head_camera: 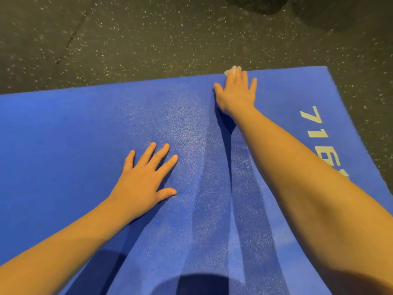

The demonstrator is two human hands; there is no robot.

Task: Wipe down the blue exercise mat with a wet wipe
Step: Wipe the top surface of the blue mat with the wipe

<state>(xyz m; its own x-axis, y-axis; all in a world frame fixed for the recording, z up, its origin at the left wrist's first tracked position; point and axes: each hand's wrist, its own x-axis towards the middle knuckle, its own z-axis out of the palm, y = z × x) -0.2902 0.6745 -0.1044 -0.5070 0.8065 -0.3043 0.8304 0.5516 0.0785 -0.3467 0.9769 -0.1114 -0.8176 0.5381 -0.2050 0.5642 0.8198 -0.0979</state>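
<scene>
White and crumpled, the wipe [231,70] shows only as a small wad past the fingertips of our right hand [237,93]. That hand lies palm down on it with fingers straight and slightly spread and the thumb splayed out to the left. It presses the wipe flat rather than curling round it. The wad sits at the far edge of the mat [63,135], right where blue foam meets the floor [148,39]. Our right arm is stretched long, running from the near right corner up to that far edge.

Our left hand [146,177] rests nearer and to the left, well apart from the right. Its palm is flat on the mat, all five fingers are fanned and straight, and it holds nothing. Its forearm comes in from the near left.

We see the mat as a wide blue slab with a fine, pebbled grain and a straight far edge. Its far right corner is in view. Pale lettering [316,128] runs along its right side, partly hidden by our right arm. Between our arms, darker and lighter bands [212,188] run from near to far; we cannot tell damp streaks from arm shadows. A rounded dark shadow [197,284] sits at the near edge. Beyond the mat, the floor is dark rubber flecked with pale specks.
</scene>
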